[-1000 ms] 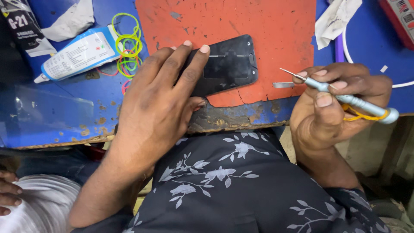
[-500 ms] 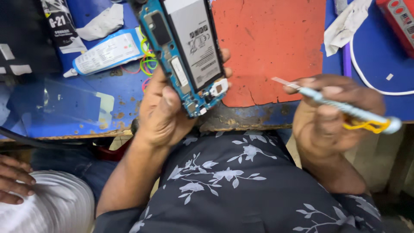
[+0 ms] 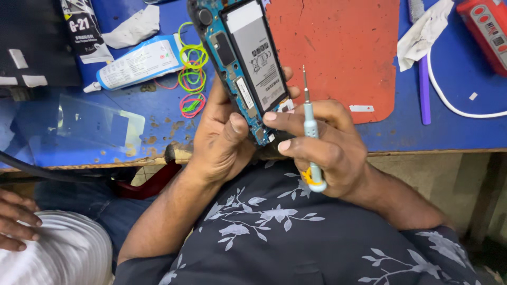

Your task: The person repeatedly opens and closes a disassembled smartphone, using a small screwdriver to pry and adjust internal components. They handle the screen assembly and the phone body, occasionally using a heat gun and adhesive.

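An opened phone (image 3: 240, 63) with its back cover off shows a blue frame and a white and grey battery. My left hand (image 3: 222, 140) grips it from below, thumb on its lower edge, tilting it up over the desk. My right hand (image 3: 322, 145) holds a small pale screwdriver (image 3: 310, 132) upright, tip pointing up beside the phone. The right fingertips touch the phone's lower end.
A red work mat (image 3: 343, 53) lies on the blue desk (image 3: 454, 132). At left are a white glue tube (image 3: 134, 63), coloured rubber bands (image 3: 191, 79) and a clear screen protector (image 3: 90, 126). A white cable (image 3: 449, 100), crumpled tissue (image 3: 425, 34) and red device (image 3: 488, 29) lie right. Another person's hand (image 3: 16, 219) rests lower left.
My left hand lifted the phone off the mat and turned its open back up. My right hand moved left with the screwdriver, now upright, and reached the phone's lower end.
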